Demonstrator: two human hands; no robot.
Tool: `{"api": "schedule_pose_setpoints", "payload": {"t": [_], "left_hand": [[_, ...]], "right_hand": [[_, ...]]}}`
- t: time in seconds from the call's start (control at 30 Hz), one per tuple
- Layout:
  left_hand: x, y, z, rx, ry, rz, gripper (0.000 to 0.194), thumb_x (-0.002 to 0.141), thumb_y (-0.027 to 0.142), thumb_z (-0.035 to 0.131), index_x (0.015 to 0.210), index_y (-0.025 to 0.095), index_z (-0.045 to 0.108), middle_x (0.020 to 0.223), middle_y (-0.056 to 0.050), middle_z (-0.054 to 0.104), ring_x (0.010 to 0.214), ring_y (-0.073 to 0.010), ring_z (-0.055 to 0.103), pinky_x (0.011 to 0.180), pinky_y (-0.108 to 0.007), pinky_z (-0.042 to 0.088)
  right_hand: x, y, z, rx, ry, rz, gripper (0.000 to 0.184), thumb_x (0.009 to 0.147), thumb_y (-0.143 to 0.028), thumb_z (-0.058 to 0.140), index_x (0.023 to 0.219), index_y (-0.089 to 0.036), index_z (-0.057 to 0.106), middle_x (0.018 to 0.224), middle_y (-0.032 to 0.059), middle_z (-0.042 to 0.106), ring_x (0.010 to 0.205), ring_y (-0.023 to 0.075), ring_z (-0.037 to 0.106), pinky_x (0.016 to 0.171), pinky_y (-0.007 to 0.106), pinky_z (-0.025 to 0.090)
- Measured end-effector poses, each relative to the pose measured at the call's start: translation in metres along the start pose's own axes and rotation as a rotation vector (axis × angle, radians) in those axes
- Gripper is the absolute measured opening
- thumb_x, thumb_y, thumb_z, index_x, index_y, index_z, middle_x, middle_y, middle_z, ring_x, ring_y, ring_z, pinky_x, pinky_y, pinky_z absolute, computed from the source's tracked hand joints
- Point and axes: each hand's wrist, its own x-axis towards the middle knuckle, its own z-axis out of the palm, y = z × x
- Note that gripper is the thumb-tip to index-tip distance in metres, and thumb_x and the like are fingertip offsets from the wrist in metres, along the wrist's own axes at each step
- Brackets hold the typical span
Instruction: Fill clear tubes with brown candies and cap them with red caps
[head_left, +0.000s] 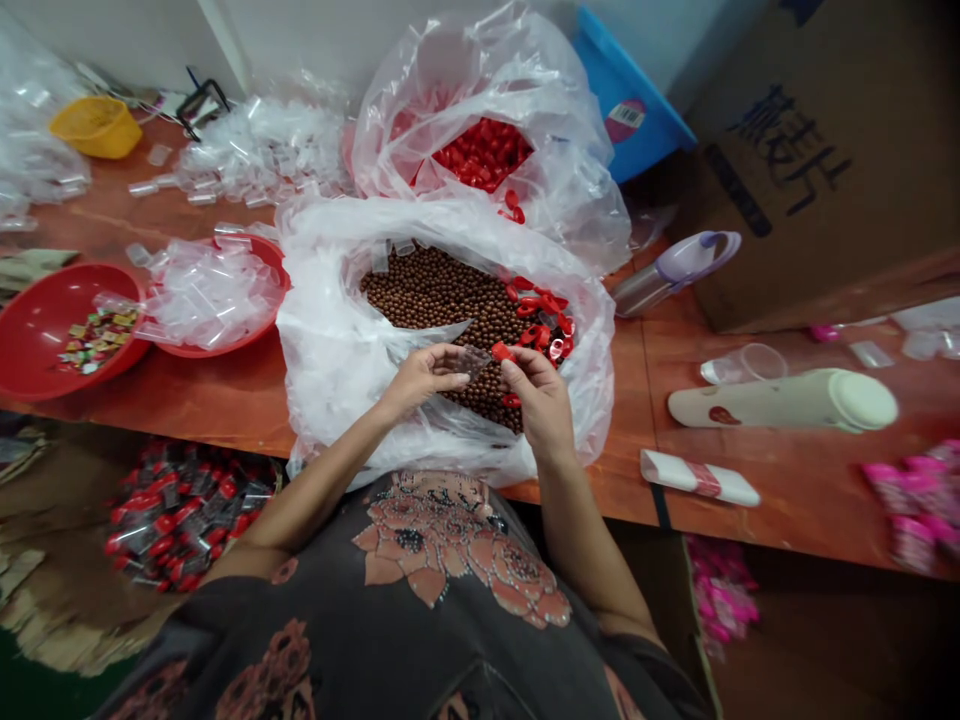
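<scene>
My left hand (429,380) pinches a small clear plastic container (472,362) above a bag of round brown balls (427,285). My right hand (538,395) grips a red cap (501,351) between thumb and fingertips, close to the container's end. Whether cap and container touch, I cannot tell. The white plastic bag (322,340) lies spread around the balls. Several loose red caps (536,305) rest on the balls at the right side, and a few clear containers sit at the bag's back left edge.
Left stand a red bowl of clear containers (277,262) and another red bowl (30,330) with small colourful pieces. Behind is a bag of red caps (480,155). On the right are a purple-lidded bottle (649,287), a cream flask (757,400), a tissue pack (697,478) and a cardboard box (825,220).
</scene>
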Motion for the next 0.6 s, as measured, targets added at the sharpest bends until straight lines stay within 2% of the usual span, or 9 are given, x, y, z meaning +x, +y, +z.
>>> {"api": "schedule_pose_setpoints", "payload": {"t": [0.1,0.17,0.27,0.4,0.5,0.6], "left_hand": [[-0.005,-0.001,0.004,0.008,-0.024,-0.031,0.046,0.065,0.023,0.084,0.108,0.014,0.069,0.104,-0.008,0.072,0.085,-0.0149,0.068,0.082,-0.031,0.054],[-0.008,-0.001,0.005,0.017,-0.034,-0.039,0.046,0.065,0.024,0.083,0.108,0.014,0.070,0.105,-0.008,0.072,0.085,-0.0158,0.068,0.082,-0.031,0.054],[-0.011,-0.003,0.007,0.030,-0.030,-0.030,0.044,0.064,0.024,0.083,0.106,0.015,0.071,0.104,-0.008,0.073,0.086,-0.0165,0.068,0.083,-0.032,0.054],[-0.012,-0.006,0.008,0.069,-0.063,-0.010,0.042,0.065,0.023,0.083,0.106,0.016,0.073,0.105,-0.008,0.074,0.091,-0.0170,0.068,0.090,-0.034,0.052],[-0.013,-0.007,0.010,0.088,-0.066,0.002,0.042,0.066,0.023,0.082,0.107,0.016,0.074,0.105,-0.008,0.074,0.091,-0.0172,0.068,0.091,-0.034,0.052],[-0.015,-0.006,0.011,0.069,-0.056,0.013,0.040,0.066,0.023,0.082,0.105,0.016,0.075,0.105,-0.007,0.075,0.091,-0.0172,0.068,0.090,-0.034,0.052]], "right_hand": [[-0.001,-0.005,-0.001,-0.122,-0.001,-0.101,0.029,0.087,-0.042,0.066,0.113,-0.030,0.067,0.113,0.0019,0.070,0.098,0.0177,0.064,0.087,0.035,0.054],[-0.002,-0.009,-0.003,-0.221,-0.007,-0.158,0.029,0.093,-0.043,0.059,0.118,-0.031,0.066,0.118,0.0031,0.069,0.106,0.0200,0.064,0.094,0.039,0.052],[-0.002,-0.015,-0.006,-0.386,-0.055,-0.241,0.027,0.097,-0.043,0.051,0.112,-0.029,0.069,0.108,0.0035,0.072,0.103,0.0209,0.065,0.094,0.040,0.052],[0.000,-0.016,-0.007,-0.510,-0.104,-0.338,0.028,0.098,-0.042,0.050,0.099,-0.026,0.072,0.096,0.0039,0.071,0.093,0.0198,0.065,0.087,0.037,0.052],[0.001,-0.015,-0.008,-0.572,-0.138,-0.368,0.028,0.100,-0.041,0.047,0.106,-0.026,0.071,0.099,0.0045,0.071,0.094,0.0200,0.066,0.087,0.038,0.052],[0.001,-0.013,-0.011,-0.694,-0.261,-0.405,0.032,0.097,-0.045,0.052,0.120,-0.028,0.065,0.110,0.0071,0.070,0.102,0.0241,0.065,0.093,0.043,0.051]]}}
